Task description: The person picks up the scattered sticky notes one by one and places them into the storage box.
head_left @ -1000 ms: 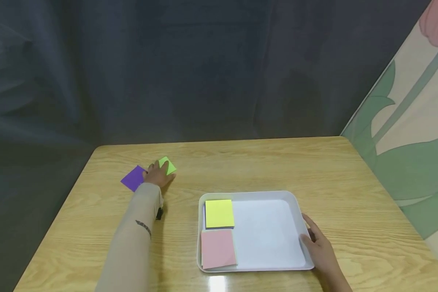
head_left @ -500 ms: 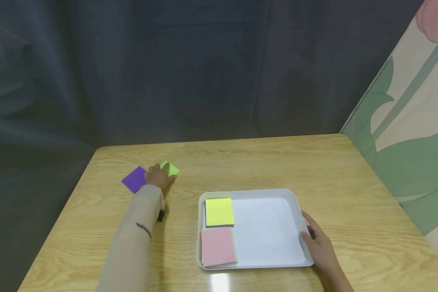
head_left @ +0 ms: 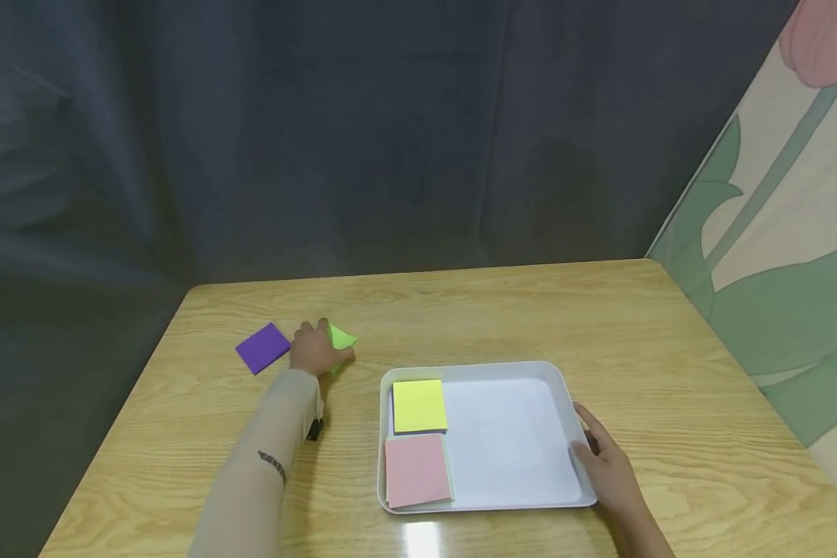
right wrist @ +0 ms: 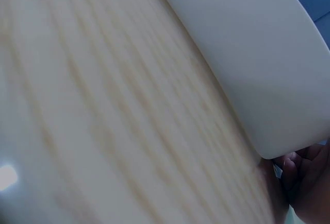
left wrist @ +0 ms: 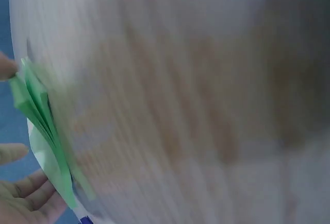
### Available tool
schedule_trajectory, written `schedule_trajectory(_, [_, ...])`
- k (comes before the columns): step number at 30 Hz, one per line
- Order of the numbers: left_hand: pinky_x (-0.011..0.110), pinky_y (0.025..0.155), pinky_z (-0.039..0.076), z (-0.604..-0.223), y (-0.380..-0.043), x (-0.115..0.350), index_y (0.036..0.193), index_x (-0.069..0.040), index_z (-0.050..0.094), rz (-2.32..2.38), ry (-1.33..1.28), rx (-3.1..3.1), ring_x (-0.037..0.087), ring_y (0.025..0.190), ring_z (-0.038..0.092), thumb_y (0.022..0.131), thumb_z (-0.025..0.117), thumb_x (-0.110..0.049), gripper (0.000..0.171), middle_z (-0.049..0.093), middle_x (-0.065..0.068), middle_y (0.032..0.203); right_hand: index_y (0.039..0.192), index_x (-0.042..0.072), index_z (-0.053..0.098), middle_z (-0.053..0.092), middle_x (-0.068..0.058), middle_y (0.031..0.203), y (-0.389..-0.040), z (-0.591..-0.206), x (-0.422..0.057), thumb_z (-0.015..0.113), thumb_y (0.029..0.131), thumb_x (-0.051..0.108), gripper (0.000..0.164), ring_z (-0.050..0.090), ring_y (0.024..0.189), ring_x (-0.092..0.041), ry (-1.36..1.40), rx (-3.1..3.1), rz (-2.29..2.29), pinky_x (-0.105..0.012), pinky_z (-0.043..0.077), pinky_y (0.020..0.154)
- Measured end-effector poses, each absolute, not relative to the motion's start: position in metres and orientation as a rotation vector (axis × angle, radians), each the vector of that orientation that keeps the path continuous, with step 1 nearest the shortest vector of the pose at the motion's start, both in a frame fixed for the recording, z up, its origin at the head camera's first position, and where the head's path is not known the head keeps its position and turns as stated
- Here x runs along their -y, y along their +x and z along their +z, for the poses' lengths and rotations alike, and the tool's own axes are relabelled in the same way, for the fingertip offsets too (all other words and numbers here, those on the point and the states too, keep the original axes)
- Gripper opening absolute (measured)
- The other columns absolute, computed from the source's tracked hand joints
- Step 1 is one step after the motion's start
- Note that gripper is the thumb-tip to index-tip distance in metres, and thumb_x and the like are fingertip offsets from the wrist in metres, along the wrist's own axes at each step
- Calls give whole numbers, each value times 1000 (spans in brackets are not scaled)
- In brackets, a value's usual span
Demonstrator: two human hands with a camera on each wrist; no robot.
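Note:
My left hand [head_left: 317, 350] pinches a pad of bright green sticky notes [head_left: 342, 339] at the left part of the table. In the left wrist view the green sticky notes [left wrist: 47, 123] stand tilted up, their sheets bent and fanned, with fingers [left wrist: 36, 195] around their edge. Just left of that hand lies a purple sticky note pad [head_left: 263, 349]. My right hand [head_left: 610, 473] grips the right rim of a white tray [head_left: 509, 442], thumb over the edge. Inside the tray's left side, a yellow sticky note pad [head_left: 419, 405] lies behind a pink one [head_left: 417, 470].
The wooden table [head_left: 502, 314] ends at a dark curtain [head_left: 418, 139] along the back. A flowered cloth [head_left: 795, 333] hangs at the right. In the right wrist view the tray's outer wall [right wrist: 247, 54] rises from the table.
My left hand has drawn the green sticky notes right and nearer, tilting them up, and has moved off the purple pad. My right hand stays on the tray.

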State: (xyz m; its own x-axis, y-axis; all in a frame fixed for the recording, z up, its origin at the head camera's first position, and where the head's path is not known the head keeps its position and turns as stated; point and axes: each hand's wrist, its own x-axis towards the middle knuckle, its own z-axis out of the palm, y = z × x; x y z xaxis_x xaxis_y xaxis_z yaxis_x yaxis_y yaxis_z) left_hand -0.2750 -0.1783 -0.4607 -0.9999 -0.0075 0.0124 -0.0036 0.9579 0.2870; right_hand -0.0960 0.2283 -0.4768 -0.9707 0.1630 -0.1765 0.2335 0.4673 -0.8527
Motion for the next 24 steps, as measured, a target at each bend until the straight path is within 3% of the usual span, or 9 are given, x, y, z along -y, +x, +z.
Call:
schedule_trajectory(6, [38,58,41,-463,-276,171,125,0,37,-486,-38,3072,32,82,45,61,64,-46,84,43,22,95,137,14,24,47,-22,108,-99,-479,-230,39,88,8,51,51,85,-25,394,-2614,-1531,-29,46,62])
schedule_trajectory(10, [42,62,41,-464,-274,168,128,-8,37,-458,-46,3132,36,87,42,58,67,-47,86,38,25,101,136,11,24,46,-25,110,-101,-480,-231,38,88,8,50,52,87,-28,389,-2609,-1540,-30,46,63])
schedule_trajectory(14, [43,62,41,-463,-270,165,124,-14,46,-438,-77,3187,36,88,38,58,67,-46,76,34,24,104,135,6,25,43,-28,114,-99,-480,-231,38,89,7,48,52,91,-31,376,-2599,-1552,-32,46,66])
schedule_trajectory(24, [35,57,41,-457,-261,157,110,-6,47,-450,-197,3160,29,80,41,52,70,-39,71,35,18,97,135,6,25,42,-29,116,-100,-480,-231,38,89,8,48,51,92,-31,378,-2597,-1578,-29,45,66])
